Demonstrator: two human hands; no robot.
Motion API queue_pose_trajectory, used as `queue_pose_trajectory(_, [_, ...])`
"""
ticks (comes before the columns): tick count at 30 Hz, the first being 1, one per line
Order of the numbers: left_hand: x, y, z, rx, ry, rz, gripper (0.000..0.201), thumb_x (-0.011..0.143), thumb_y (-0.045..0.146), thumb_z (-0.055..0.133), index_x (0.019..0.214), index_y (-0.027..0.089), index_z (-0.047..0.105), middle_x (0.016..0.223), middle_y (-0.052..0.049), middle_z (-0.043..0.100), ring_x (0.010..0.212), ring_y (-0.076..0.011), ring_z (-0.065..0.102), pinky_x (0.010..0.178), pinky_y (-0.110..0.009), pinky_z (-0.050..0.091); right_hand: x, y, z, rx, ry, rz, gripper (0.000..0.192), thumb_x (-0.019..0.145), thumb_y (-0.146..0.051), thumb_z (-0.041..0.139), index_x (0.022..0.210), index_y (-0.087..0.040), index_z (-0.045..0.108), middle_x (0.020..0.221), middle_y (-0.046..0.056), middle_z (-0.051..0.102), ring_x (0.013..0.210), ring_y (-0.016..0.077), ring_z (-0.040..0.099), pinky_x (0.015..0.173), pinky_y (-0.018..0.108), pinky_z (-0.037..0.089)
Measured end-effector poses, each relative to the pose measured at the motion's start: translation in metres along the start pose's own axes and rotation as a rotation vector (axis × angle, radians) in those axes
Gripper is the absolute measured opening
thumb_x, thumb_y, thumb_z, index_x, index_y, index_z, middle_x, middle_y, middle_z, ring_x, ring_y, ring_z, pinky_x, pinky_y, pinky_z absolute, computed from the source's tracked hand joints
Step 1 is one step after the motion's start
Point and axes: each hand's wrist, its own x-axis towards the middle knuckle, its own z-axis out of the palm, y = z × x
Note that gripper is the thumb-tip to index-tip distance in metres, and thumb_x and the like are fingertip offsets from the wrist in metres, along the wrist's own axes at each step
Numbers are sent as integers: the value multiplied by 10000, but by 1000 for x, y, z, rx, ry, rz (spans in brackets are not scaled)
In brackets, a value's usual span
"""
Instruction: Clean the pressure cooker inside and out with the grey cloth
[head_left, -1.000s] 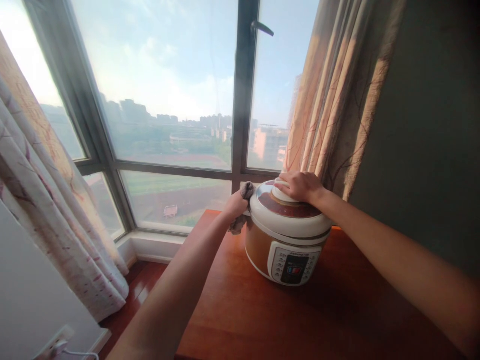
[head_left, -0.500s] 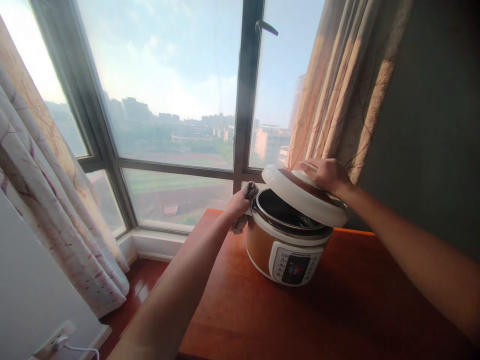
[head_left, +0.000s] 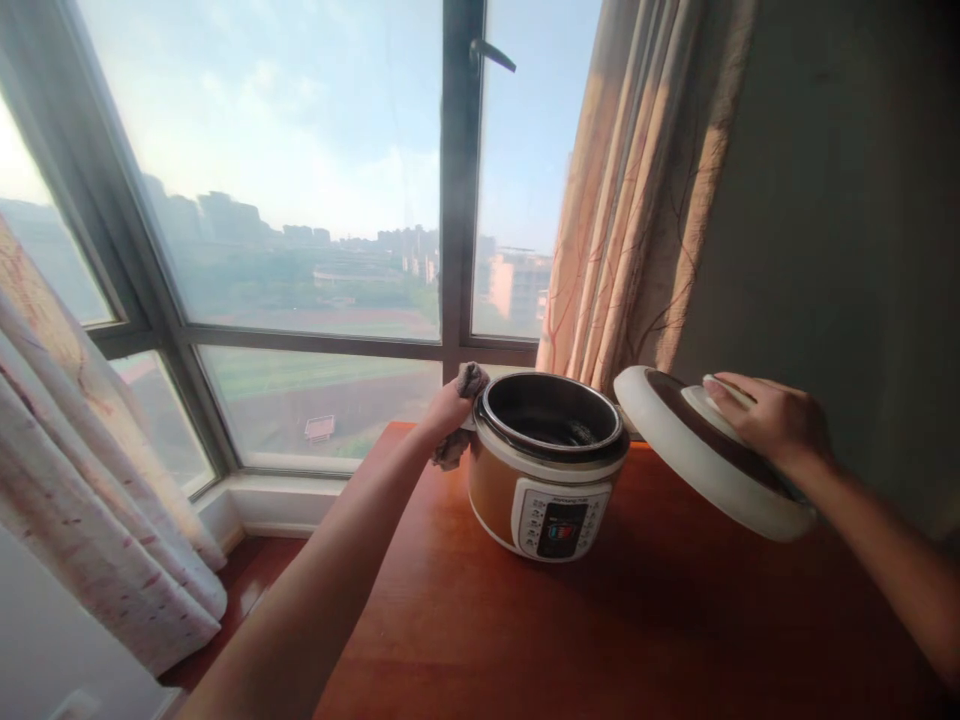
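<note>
I count one cooker [head_left: 546, 470], one lid [head_left: 697, 460] at its 3 o'clock, one cloth [head_left: 459, 425] at its 9 o'clock, two hands, two curtains, one table [head_left: 600, 630], one window handle [head_left: 491, 52].

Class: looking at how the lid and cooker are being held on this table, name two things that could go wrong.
1. The right hand holds the tilted lid by its knob alone, in mid-air; it might slip onto the table.
2. The left hand presses a cloth against the cooker; the pot could slide.
</note>
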Motion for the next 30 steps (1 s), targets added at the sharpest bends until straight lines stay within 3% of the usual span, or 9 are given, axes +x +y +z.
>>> queue_pose_trajectory(4, [0, 1, 0, -5, 7, 3, 304, 828, 281, 568, 1060, 137, 699, 1080, -127, 732, 1021, -287, 665, 918, -371, 504, -37, 38, 13, -18, -7, 47, 470, 895, -595, 395, 1107, -310, 703, 1098, 158, 726, 1005, 322, 680, 805, 406, 507])
queue_pose_trajectory(11, [3, 0, 1, -24, 10, 0, 326, 822, 266, 573, 1097, 140, 693, 1109, -113, 732, 1059, -279, 656, 947, -366, 496, -98, 79, 39, 31, -75, 160, 409, 839, -615, 412, 1044, -400, 693, 1074, 154, 727, 1000, 349, 685, 822, 435, 514])
queue_pose_trajectory(19, [2, -1, 0, -14, 13, -8, 322, 821, 251, 570, 1087, 123, 699, 1098, -131, 732, 1051, -295, 659, 956, -398, 497, -139, 79, 68, 69, -161, 167, 373, 783, -586, 411, 951, -431, 705, 1035, 153, 724, 1004, 362, 688, 879, 455, 517])
queue_pose_trajectory(26, [2, 1, 0, 11, 12, -5, 313, 825, 242, 565, 1080, 123, 702, 1069, -122, 740, 1044, -295, 665, 952, -389, 506, -164, 91, 110, 24, -193, 93, 488, 820, -550, 423, 1091, -238, 682, 1152, 183, 696, 1055, 350, 677, 914, 456, 519])
queue_pose_trajectory(30, [3, 1, 0, 34, 19, -12, 317, 831, 264, 566, 1081, 126, 704, 1078, -133, 739, 1046, -313, 665, 956, -417, 504, -171, 92, 128, -39, -152, 78, 481, 847, -531, 441, 1103, -202, 681, 1159, 166, 698, 1023, 329, 685, 870, 431, 526])
